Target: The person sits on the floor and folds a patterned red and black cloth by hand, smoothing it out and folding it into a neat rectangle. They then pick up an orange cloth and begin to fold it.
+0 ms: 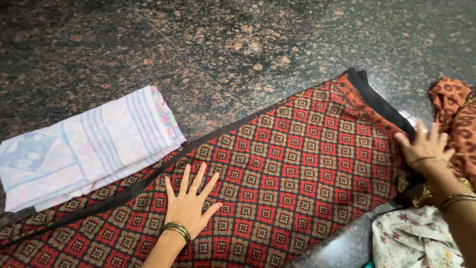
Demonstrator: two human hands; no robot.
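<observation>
Both hands press flat on a red and brown patterned cloth (292, 168) spread across the speckled stone floor (223, 44). Left hand (190, 203) has fingers splayed wide mid-cloth; right hand (426, 145), fingers spread, rests at its black-edged end. The cloth's lower left runs out of view. A folded pale striped cloth (84, 146) overlaps its edge.

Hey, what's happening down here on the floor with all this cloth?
A person is kneeling over a red patterned cloth spread on a speckled stone floor. Their left hand lies flat on it with fingers spread, while the right hand presses down at its black-bordered end. A folded pale striped cloth lies beside it, and a white floral fabric sits near the right arm.
</observation>
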